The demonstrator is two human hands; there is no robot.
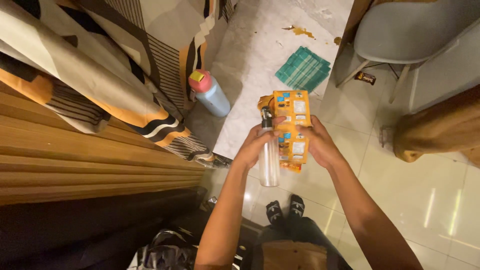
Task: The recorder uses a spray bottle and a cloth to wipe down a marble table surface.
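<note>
View: head camera, looking steeply down at both hands held in front of the body, over a glossy tiled floor (440, 200).
Left hand: left hand (255, 145) is wrapped around a clear spray bottle (269, 160); the fingers (276, 121) are curled and pressed against the bottle's upper part, just under its dark nozzle.
Spray bottle: held roughly upright, clear body hanging below the hand, dark spray head at the top; it lies against the left edge of the orange packet.
Right hand: right hand (320, 145) grips an orange packet (292, 127); the fingers are closed on the packet's right edge and lower front, thumb side across the face.
Orange packet: flat, rectangular, orange with small blue and white panels; held upright between the two hands, touching the bottle, above the floor and just in front of the table edge.
Table: pale marble-patterned table (250, 65) beyond the hands, with an orange-brown stain at its far end.
On the table: a light blue water bottle (212, 95) with a pink and yellow cap lies tilted near the left edge; a folded green checked cloth (303, 69) lies near the right edge, well apart from the bottle.
Left of view: patterned fabric (100, 65) in beige, black and orange drapes over slatted wood.
Upper right: a grey chair (410, 30) with pale legs.
Below: the person's feet in black socks (285, 210) with white marks stand on the tiles.
</note>
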